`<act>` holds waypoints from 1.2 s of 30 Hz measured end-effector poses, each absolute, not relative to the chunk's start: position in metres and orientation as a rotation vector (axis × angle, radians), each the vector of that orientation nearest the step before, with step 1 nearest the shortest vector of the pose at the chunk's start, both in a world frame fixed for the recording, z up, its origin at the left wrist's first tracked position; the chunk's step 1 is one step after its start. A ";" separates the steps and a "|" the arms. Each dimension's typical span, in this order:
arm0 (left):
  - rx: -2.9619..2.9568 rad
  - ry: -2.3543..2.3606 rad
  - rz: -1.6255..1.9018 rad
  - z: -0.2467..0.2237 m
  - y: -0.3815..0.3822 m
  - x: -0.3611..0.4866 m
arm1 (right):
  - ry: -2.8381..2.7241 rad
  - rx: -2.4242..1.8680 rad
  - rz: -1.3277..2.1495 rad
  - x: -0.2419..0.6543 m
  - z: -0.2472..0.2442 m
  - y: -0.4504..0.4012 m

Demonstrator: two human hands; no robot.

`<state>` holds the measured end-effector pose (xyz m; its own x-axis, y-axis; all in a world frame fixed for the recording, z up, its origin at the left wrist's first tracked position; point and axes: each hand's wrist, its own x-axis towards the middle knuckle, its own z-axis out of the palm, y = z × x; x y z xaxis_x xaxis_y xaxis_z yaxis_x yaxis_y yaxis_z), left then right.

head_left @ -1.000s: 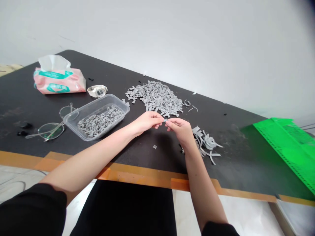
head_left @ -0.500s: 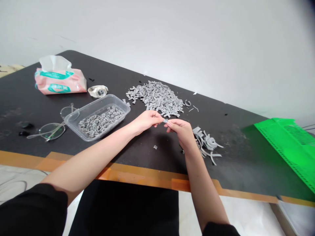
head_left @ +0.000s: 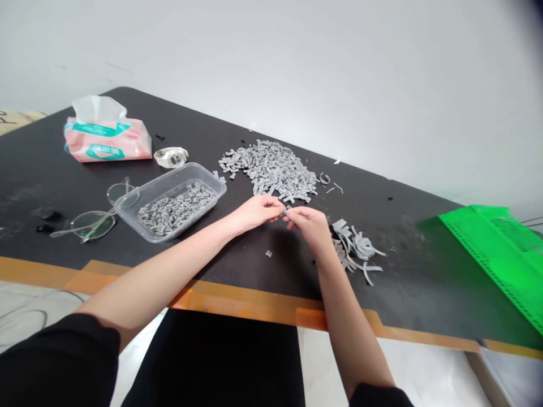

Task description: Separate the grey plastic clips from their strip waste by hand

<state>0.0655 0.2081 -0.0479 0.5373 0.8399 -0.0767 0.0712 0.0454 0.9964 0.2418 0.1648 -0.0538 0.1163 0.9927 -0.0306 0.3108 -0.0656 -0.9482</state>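
Note:
Fingertips of my left hand (head_left: 262, 210) and my right hand (head_left: 309, 221) meet just in front of a heap of small grey pieces (head_left: 278, 169). Both hands are closed in a pinch on one small grey piece (head_left: 285, 211), mostly hidden by the fingers. A single small grey piece (head_left: 268, 254) lies on the black table below them. Left of my hands stands a clear plastic box (head_left: 123, 213) holding many small grey pieces (head_left: 173, 210). Beside my right wrist is a pile of curled grey strips (head_left: 360, 247).
At the left are a tissue pack (head_left: 108, 141), a white watch (head_left: 172, 157) and eyeglasses (head_left: 93, 226). A bright green perforated tray (head_left: 496, 249) stands at the right. Orange-brown tape (head_left: 237, 302) runs along the table's front edge.
My left hand has shifted slightly down and right, its fingers closer to the right hand's. Less of the grey piece shows between them. The view has moved slightly.

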 end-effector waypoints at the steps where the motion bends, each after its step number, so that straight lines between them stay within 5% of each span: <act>1: 1.420 0.849 0.709 -0.047 0.208 0.065 | -1.330 -1.526 0.998 0.242 -0.054 0.165; 12: 1.489 1.014 0.695 -0.042 0.206 0.067 | -1.024 -1.374 1.122 0.228 -0.059 0.167; 21: 2.211 0.990 -0.119 -0.029 0.182 0.064 | -1.081 -1.321 0.987 0.239 -0.075 0.177; 29: 2.504 1.006 -0.263 -0.024 0.174 0.067 | -1.339 -2.032 0.133 0.305 -0.053 0.177; 36: 2.484 1.055 -0.179 -0.029 0.176 0.066 | -1.317 -2.593 0.353 0.326 -0.052 0.181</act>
<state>0.0662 0.1764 -0.0291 0.7016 0.6550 -0.2806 0.7109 -0.6161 0.3392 0.3262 0.1813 -0.0524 0.5719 0.8120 -0.1166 0.7614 -0.5783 -0.2932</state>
